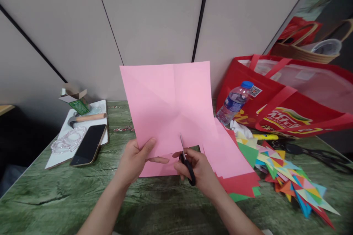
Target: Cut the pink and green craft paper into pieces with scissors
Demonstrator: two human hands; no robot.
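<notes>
A large creased sheet of pink paper [168, 106] stands upright above the table. My left hand [138, 159] pinches its lower left corner between thumb and fingers. In my right hand [194, 165] is a pair of scissors [188, 167] with black handles. One blade shows in front of the paper near the lower edge; the other blade is hidden, probably behind the sheet. More pink paper [157, 170] lies on the table below my hands. A stack of pink, red [238, 185] and green sheets lies to the right of my right hand.
At left, a phone [88, 145], bead strings [68, 139], a wooden-handled tool [89, 117] and a green box [78, 104] rest around a white board. At right stand a water bottle [234, 102] and a red bag [275, 102], with folded colourful paper pieces [292, 176] in front.
</notes>
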